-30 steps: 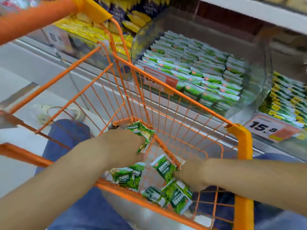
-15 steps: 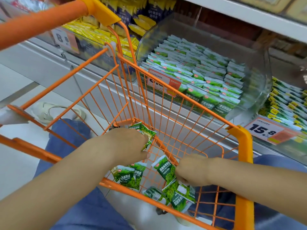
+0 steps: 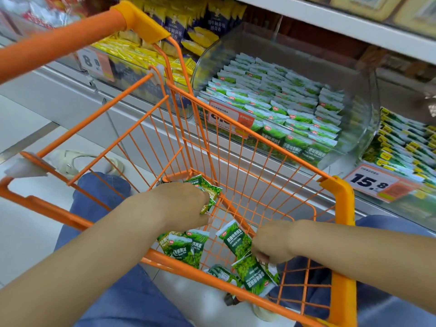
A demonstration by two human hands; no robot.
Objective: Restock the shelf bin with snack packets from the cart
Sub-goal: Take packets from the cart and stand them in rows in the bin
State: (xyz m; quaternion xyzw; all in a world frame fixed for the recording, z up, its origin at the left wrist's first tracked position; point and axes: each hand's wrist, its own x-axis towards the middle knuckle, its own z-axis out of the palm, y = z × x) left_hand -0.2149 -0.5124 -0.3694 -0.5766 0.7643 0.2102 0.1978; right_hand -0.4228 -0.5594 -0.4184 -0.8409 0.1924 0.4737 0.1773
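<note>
Nearest to you, both forearms reach down over the near rim of the orange cart [image 3: 259,147]. Your right hand [image 3: 271,243] sits low at the near right of the basket, fingers curled down onto the loose green snack packets [image 3: 236,241] lying on the wire floor; its fingertips touch a packet, but whether they have pinched it you cannot tell, since the back of the hand hides them. More packets lie flat just to the left, under the near rim, overlapping one another. Your left hand [image 3: 181,204] is a little farther in, toward the basket's far left corner, fingers curled round a small bunch of green packets [image 3: 207,188] whose ends stick out past the knuckles. Below the basket, blue trouser legs [image 3: 101,192] and a pale shoe [image 3: 80,161] show through the wire. Beyond the cart's far wall stands the clear shelf bin [image 3: 354,90], lined with tidy rows of the same green packets; an orange price label [image 3: 230,119] is fixed at its front. A second label [image 3: 375,182] reading 15.8 sits to the right. Yellow packets [image 3: 132,53] fill the neighbouring bin on the left.
</note>
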